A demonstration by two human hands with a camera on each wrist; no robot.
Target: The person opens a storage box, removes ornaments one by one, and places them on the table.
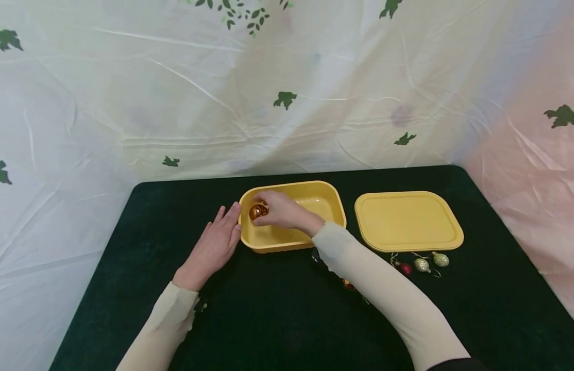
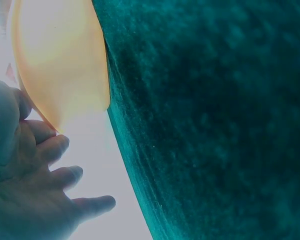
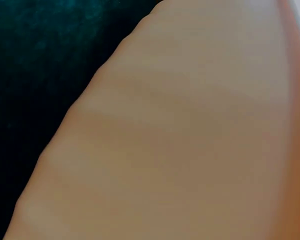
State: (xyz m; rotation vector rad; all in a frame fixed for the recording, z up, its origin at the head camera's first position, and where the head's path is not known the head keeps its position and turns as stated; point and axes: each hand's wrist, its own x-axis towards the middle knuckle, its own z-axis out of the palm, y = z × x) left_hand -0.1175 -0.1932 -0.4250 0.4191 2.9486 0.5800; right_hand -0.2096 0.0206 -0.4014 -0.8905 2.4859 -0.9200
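Note:
My right hand (image 1: 281,208) reaches into a yellow plastic box (image 1: 273,240) and pinches a shiny copper-coloured Christmas bauble (image 1: 257,212) near the box's left end. Thumb and fingers lie on either side of the bauble. The right wrist view is filled by the box's outer wall (image 3: 165,130), so that hand is hidden there. At the box's left rim, my left hand (image 1: 216,242) touches the edge with its fingers extended. The left wrist view shows this hand (image 2: 35,175) with spread fingers, the fingertips nearest the box (image 2: 65,60) right at its rim.
A yellow lid (image 1: 409,221) lies flat to the right of the box. In front of it are a red bauble (image 1: 404,268) and two gold baubles (image 1: 422,265) with string loops. Another orange ornament (image 1: 348,284) is partly hidden by the right sleeve. Dark green cloth (image 1: 277,319) covers the table.

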